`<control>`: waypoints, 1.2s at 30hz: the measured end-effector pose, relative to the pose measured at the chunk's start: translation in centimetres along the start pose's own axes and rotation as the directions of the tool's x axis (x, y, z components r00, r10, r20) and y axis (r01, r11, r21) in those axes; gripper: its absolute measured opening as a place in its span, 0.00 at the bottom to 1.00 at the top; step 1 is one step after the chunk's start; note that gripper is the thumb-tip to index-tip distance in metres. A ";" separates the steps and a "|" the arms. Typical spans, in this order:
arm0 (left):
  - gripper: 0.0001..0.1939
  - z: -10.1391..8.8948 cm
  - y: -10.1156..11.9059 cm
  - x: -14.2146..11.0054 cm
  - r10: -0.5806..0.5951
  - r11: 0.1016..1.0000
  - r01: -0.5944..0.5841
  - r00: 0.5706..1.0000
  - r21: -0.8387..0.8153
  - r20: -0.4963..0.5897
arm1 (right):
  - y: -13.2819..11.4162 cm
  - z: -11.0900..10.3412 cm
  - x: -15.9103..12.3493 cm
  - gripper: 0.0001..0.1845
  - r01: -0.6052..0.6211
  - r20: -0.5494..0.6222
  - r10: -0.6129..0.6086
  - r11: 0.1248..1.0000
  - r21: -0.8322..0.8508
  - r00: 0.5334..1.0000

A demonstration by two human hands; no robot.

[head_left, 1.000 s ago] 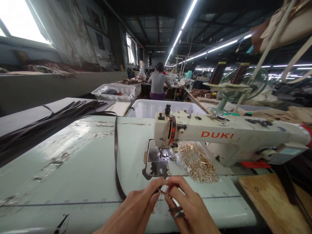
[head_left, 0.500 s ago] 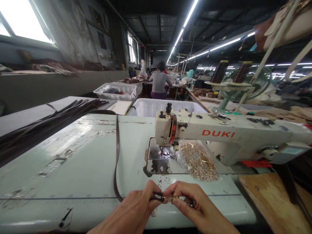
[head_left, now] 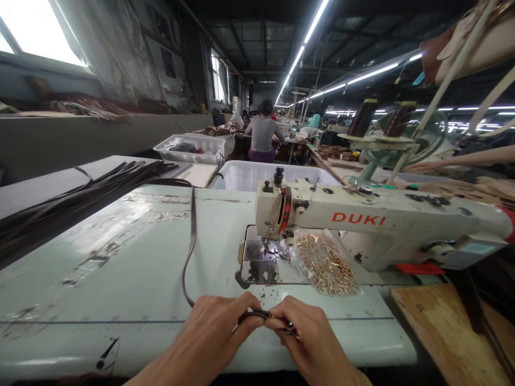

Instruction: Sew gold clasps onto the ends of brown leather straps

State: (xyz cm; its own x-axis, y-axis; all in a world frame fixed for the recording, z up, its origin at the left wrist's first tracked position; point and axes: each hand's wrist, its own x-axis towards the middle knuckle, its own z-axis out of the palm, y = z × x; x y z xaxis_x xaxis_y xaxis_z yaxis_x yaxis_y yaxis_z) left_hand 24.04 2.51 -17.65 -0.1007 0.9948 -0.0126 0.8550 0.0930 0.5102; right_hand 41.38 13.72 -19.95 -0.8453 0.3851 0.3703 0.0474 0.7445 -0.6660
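Dark strap [head_left: 188, 252] runs along the pale green surface [head_left: 120, 279] to the near edge, where both hands pinch its end between them. Left hand [head_left: 213, 335] has its fingers closed on the strap's looped end; right hand [head_left: 308, 338] has its fingers clamped on the same end, touching the left. Just beyond stands the sewing machine [head_left: 362, 225], a clear bag of gold hardware [head_left: 328, 262] under its arm. More straps [head_left: 80, 193] lie far left. Farther off, a person [head_left: 262, 136] sits facing away.

Dark brown strap [head_left: 188, 252], cream sewing machine [head_left: 362, 225] with red lettering, pale green table [head_left: 120, 279], gold buckles [head_left: 326, 264].
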 end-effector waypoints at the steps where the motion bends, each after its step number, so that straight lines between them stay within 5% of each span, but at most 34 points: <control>1: 0.10 -0.3 -0.1 0.0 0.005 0.998 -0.005 1.000 -0.056 -0.004 | 0.1 0.1 -0.1 0.10 0.030 -0.012 -0.030 0.999 -0.033 0.999; 8: 0.11 -0.6 -0.3 -0.2 -0.017 0.990 0.017 1.000 -0.138 0.002 | 0.6 1.9 -1.0 0.08 0.057 -0.165 -0.074 0.993 -0.104 0.984; 16: 0.10 -1.3 -0.4 0.6 0.025 0.996 -0.022 0.999 -0.083 0.036 | -0.3 0.1 0.0 0.09 -0.029 -0.041 0.030 0.999 0.040 0.999; 21: 0.07 -2.2 -2.1 3.9 0.151 0.968 -0.137 0.987 -0.211 0.053 | 0.7 0.8 1.5 0.13 -0.226 -0.118 0.252 0.954 0.195 0.961; 28: 0.11 -2.1 -4.5 10.0 0.134 0.971 -0.098 0.979 -0.219 0.155 | 4.5 1.7 4.3 0.13 -0.384 -0.124 0.443 0.862 0.330 0.888; 33: 0.08 -2.3 -5.3 12.8 0.174 0.984 -0.165 0.970 -0.067 0.166 | 5.8 1.5 6.4 0.11 -0.502 -0.059 0.513 0.854 0.135 0.857; 36: 0.06 -2.4 -6.0 13.8 0.192 0.980 -0.200 0.963 0.021 0.188 | 6.1 0.6 7.2 0.09 -0.481 -0.120 0.472 0.876 -0.050 0.873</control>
State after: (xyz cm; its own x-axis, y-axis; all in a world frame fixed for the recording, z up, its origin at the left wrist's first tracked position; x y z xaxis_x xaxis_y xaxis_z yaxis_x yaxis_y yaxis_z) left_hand 16.26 15.59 -18.84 0.1627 0.9838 -0.0756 0.8686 -0.1065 0.4839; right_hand 35.30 20.72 -21.71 -0.6520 0.7533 0.0864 0.4744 0.4942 -0.7285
